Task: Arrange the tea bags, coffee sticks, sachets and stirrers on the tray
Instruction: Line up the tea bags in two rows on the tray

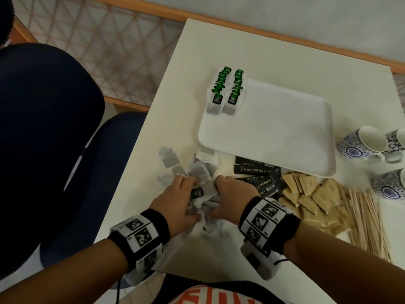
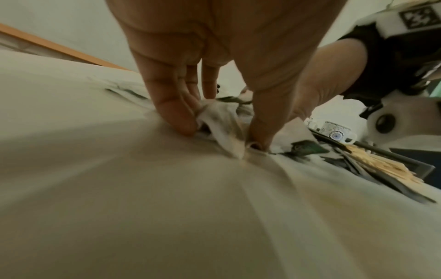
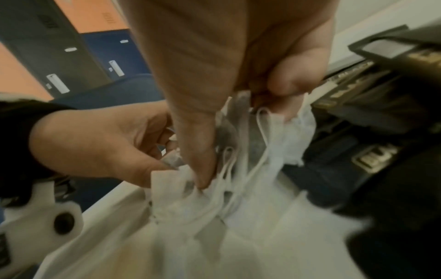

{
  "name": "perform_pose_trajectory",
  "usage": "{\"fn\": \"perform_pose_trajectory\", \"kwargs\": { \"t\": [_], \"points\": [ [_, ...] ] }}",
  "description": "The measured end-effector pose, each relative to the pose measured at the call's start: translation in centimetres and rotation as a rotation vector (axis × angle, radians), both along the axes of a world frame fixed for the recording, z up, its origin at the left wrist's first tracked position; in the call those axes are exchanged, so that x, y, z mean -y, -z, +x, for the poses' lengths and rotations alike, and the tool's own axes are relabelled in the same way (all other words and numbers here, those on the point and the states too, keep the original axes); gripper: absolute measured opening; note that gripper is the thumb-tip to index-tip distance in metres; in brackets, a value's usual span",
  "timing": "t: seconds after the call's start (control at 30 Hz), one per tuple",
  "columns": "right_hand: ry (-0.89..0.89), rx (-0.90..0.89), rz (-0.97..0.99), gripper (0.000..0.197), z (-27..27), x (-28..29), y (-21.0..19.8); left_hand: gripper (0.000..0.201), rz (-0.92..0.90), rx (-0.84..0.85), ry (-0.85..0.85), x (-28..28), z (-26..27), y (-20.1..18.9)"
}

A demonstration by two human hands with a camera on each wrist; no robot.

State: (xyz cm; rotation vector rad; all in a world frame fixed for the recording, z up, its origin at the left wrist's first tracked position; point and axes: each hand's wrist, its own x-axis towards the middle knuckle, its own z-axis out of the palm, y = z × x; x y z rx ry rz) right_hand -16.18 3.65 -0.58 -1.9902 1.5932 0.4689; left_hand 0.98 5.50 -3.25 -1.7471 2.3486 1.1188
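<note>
Both hands worked in a loose heap of white paper tea bags (image 1: 198, 172) on the white desk (image 1: 219, 249). The left hand (image 1: 175, 200) had its fingers (image 2: 171, 111) curled down, pinching crumpled bag paper against the desk, a green tag (image 1: 196, 192) just beside them. The right hand (image 1: 232, 197) had its fingers (image 3: 290, 83) curled round a bag and its white strings, the thumb pressing into the tangle. Beyond the fingers lay the white rectangular plastic tray (image 1: 274, 132), with two neat rows of green-tagged tea bags (image 1: 225, 91) at its far left corner. Just right of the right fingers lay black coffee sticks (image 1: 256, 172), then tan paper sachets (image 1: 311, 198), then pale wooden stirrers (image 1: 368, 222), all off the tray. Blue-patterned mugs (image 1: 361, 143) stood well to the right.
</note>
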Motion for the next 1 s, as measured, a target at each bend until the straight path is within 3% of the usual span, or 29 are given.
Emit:
{"fn": "perform_pose_trajectory", "kwargs": {
  "t": [0.1,0.23,0.4,0.5,0.7,0.8,0.87,1.0],
  "points": [
    [-0.01,0.025,0.041,0.037,-0.5,0.9,-0.4,0.066,0.024,-0.065,-0.021,0.6,-0.1,-0.1],
    [0.035,0.084,0.056,0.023,-1.8,2.0,-1.3,0.035,0.025,-0.136,-0.028,1.4,0.1,-0.4],
    [0.162,0.198,-0.004,0.023,-3.5,3.8,-3.6,0.009,-0.073,-0.248,-0.122,3.2,-0.1,-1.8],
    [0.245,0.285,-0.01,0.025,-4.2,5.0,-5.1,0.026,-0.098,-0.394,-0.246,4.3,-0.8,-2.6],
    [0.324,0.556,-0.017,0.025,-4.3,6.5,-7.9,0.033,0.125,-0.659,-0.497,7.1,-2.4,-3.4],
    [0.277,0.562,-0.036,0.026,-3.8,7.2,-8.5,0.02,0.331,-0.873,-0.552,7.6,-3.4,-3.9],
    [0.264,0.578,-0.033,0.029,-3.7,7.7,-8.6,0.026,0.453,-1.012,-0.572,7.9,-4.0,-4.3],
    [0.234,0.584,0.007,0.031,-3.7,8.6,-8.3,0.027,0.774,-1.125,-0.673,8.3,-4.0,-5.0]
  ]
}}
